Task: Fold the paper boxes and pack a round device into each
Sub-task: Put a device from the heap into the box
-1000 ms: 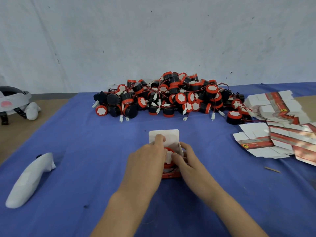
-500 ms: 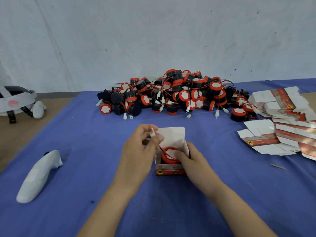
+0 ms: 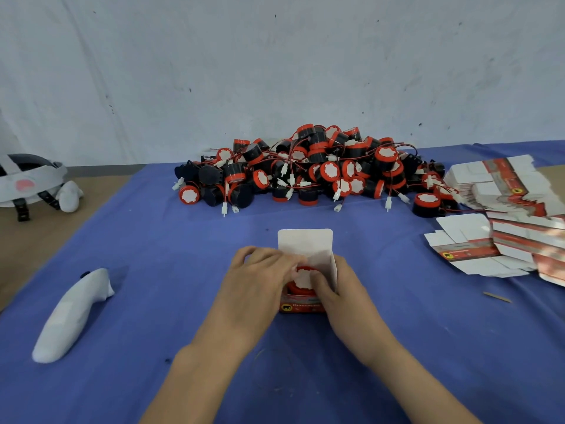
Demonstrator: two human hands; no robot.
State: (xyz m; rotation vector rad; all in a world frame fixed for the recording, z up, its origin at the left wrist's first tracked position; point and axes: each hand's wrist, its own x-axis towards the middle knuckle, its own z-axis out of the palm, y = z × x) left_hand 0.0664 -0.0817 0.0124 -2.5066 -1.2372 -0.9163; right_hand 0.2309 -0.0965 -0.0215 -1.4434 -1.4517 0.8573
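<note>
Dropping from where it was raised a moment ago, the left hand (image 3: pixel 256 280) is now curling its fingertips over the box mouth; whether they are pinching anything, I cannot tell. On the blue cloth (image 3: pixel 153 240), the heap of devices (image 3: pixel 321 172) and the flat box blanks (image 3: pixel 504 209) are lying, the blanks running off frame. The right hand (image 3: pixel 339 292) is gripping the paper box (image 3: pixel 301 306), its lid flap standing up and one round device (image 3: pixel 302 278) sitting inside, half hidden.

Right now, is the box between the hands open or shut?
Open. The box has its white lid flap standing upright behind the round device, whose red-rimmed top shows inside.
</note>
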